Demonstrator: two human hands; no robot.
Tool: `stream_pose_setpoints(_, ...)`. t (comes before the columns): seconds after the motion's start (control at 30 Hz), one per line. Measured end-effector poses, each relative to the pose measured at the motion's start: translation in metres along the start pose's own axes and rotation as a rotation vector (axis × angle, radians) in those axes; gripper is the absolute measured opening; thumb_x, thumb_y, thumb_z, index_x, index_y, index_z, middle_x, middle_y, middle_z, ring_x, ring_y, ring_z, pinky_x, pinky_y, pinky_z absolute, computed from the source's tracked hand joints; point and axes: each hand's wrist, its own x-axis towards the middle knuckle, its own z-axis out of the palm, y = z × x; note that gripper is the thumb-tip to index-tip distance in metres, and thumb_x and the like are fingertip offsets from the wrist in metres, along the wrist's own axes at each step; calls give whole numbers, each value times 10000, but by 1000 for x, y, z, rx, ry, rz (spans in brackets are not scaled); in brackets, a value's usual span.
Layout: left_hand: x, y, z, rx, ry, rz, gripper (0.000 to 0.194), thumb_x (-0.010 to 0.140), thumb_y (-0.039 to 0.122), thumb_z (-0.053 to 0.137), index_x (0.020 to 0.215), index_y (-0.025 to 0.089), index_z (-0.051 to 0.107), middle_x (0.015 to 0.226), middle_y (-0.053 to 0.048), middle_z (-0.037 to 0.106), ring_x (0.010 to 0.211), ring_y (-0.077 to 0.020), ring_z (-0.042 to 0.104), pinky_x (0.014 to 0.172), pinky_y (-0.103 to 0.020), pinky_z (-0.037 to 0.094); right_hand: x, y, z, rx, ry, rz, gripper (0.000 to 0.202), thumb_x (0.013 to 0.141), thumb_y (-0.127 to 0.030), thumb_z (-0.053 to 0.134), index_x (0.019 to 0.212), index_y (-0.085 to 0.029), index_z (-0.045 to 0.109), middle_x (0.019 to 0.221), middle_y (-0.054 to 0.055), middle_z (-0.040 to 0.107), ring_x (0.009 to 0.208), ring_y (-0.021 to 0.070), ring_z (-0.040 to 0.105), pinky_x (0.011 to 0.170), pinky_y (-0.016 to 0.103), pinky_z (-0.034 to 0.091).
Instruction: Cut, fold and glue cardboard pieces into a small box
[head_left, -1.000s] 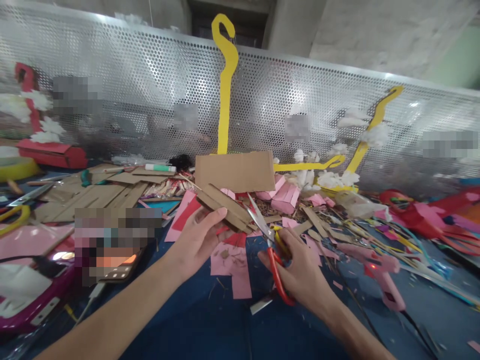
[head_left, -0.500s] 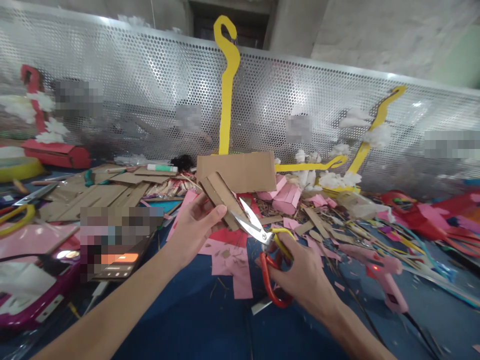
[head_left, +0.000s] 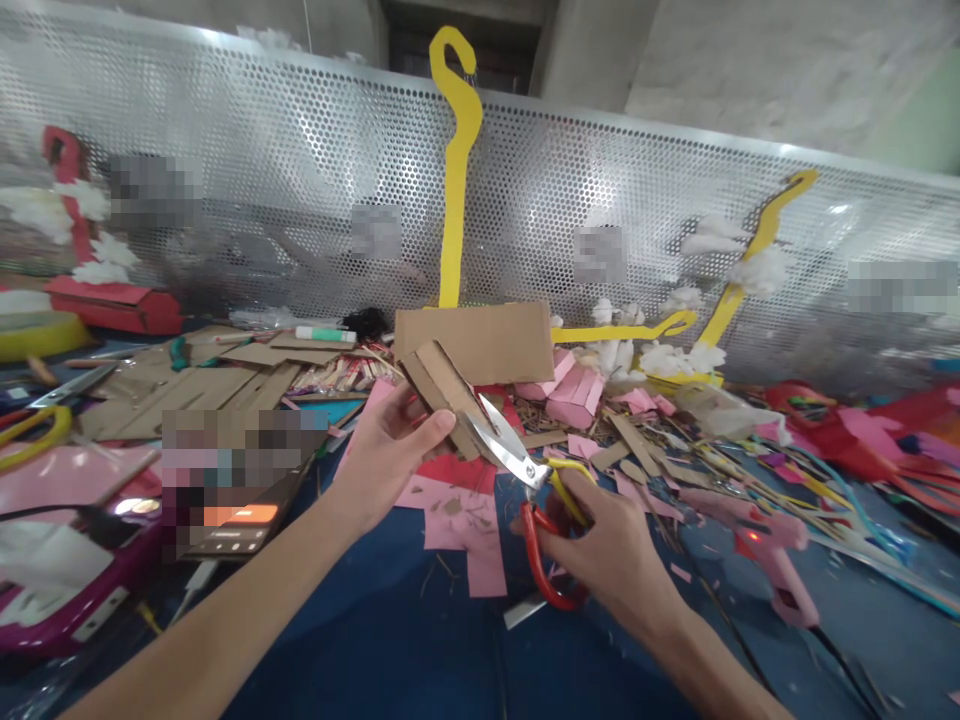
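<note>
A narrow folded strip of brown cardboard [head_left: 437, 378] is pinched between the thumb and fingers of my left hand [head_left: 390, 450], tilted up to the left. My right hand [head_left: 607, 540] grips scissors [head_left: 517, 455] with one red and one yellow handle. Their blades are parted and lie around the strip's lower right end. Right behind the strip, a flat cardboard rectangle [head_left: 480, 340] stands upright in front of a tall yellow hook shape [head_left: 451, 220]. Under my hands lie pink paper pieces [head_left: 480, 540] with scraps on them.
A pink glue gun [head_left: 765, 550] with its light on lies at the right. Cardboard pieces [head_left: 195, 390], a glue stick [head_left: 325, 335] and a phone [head_left: 240, 520] are at the left. Along the back runs a perforated metal panel [head_left: 300, 180]. Scraps and sticks cover the right side.
The scissor blades have drawn slightly closer together at the cardboard strip. Both hands stay almost in the same place.
</note>
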Motion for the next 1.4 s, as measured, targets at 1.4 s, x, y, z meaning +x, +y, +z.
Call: stream_pose_setpoints(1.4, 1, 1, -4, 20, -92, 58, 540, 807, 276, 855, 1311, 267, 661, 1097, -68, 766, 1142, -302, 706, 851, -374, 656, 2, -5, 0, 12, -37, -49, 255, 786, -120, 614, 981, -236, 499, 972, 48, 604, 851, 227, 590, 724, 320, 460)
